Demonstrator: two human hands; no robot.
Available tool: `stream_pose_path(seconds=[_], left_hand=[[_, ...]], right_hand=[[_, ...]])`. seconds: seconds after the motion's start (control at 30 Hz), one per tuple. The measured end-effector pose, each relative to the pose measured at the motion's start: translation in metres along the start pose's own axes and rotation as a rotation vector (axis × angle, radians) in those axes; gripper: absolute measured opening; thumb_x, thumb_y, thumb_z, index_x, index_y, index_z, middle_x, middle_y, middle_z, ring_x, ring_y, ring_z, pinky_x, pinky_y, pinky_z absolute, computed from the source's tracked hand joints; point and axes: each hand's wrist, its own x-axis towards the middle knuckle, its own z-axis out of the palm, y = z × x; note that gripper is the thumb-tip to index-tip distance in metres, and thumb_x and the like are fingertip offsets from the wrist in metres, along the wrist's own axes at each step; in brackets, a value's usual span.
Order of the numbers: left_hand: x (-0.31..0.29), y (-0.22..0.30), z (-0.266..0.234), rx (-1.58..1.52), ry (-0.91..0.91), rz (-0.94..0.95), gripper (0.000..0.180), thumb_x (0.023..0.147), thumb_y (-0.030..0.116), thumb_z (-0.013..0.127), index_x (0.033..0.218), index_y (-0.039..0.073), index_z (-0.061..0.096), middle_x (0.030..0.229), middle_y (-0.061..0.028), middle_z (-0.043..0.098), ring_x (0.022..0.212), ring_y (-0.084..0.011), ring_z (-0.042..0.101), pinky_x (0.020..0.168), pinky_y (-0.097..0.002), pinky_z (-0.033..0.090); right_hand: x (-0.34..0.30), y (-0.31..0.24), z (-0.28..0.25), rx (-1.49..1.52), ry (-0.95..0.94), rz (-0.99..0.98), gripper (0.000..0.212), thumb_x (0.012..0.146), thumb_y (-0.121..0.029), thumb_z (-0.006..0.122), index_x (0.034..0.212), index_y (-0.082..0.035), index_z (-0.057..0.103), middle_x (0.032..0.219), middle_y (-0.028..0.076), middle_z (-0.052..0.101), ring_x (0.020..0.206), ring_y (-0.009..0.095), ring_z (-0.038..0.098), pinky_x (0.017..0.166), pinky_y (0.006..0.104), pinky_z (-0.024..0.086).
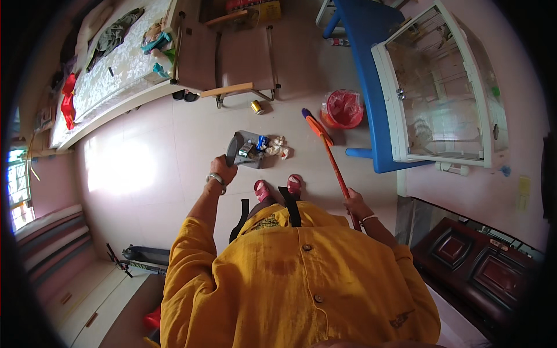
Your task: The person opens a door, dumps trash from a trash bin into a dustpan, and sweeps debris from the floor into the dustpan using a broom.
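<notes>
My left hand (222, 170) is closed around the handle of a grey dustpan (249, 137), which is low over or on the floor ahead of my feet. In the dustpan lie a blue crumpled piece of litter (262, 142) and a dark greenish one (246, 149). White crumpled tissues (283, 152) are at its right side. My right hand (357, 204) grips the red-orange stick of a broom (332, 159). The broom slants up and away, its orange and purple head beside a red waste bin (342, 110). Further off, a gold can (257, 107) lies on the floor.
A folding chair (246, 64) stands beyond the can, next to a bed (125, 72) at far left. To the right, a blue table (371, 87) bears a white glass-fronted cage (435, 87). Dark shoes (185, 95) sit by the bed. A scooter (145, 261) is at lower left.
</notes>
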Motion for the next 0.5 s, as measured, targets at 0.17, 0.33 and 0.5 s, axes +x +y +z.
stream_pose_path(seconds=[0.17,0.33,0.5], left_hand=[[0.007,0.010,-0.026,0.027,-0.058,0.037,0.026,0.065,0.021,0.060,0.079,-0.001,0.062,0.077,-0.0225,0.063,0.077,-0.0391,0.061,0.070,-0.0439,0.049],[0.008,0.012,-0.031,0.073,-0.084,0.115,0.020,0.066,0.017,0.061,0.075,-0.001,0.062,0.071,-0.0198,0.062,0.069,-0.0360,0.061,0.064,-0.0408,0.049],[0.005,0.000,-0.039,0.120,-0.249,0.133,0.023,0.064,0.018,0.058,0.079,0.001,0.063,0.078,-0.0211,0.063,0.079,-0.0383,0.061,0.071,-0.0429,0.049]], right_hand=[[-0.032,-0.009,0.000,0.207,-0.072,0.187,0.040,0.073,-0.004,0.052,0.113,-0.006,0.047,0.058,0.001,0.043,0.039,0.012,0.042,0.036,0.0266,0.038],[-0.033,0.011,0.017,0.260,-0.105,0.180,0.034,0.073,-0.007,0.057,0.107,-0.005,0.050,0.070,0.002,0.047,0.057,0.013,0.047,0.054,0.0271,0.044],[-0.019,0.023,0.048,0.162,-0.128,0.125,0.061,0.070,-0.017,0.066,0.128,-0.008,0.047,0.097,0.003,0.056,0.089,0.013,0.052,0.080,0.0238,0.041]])
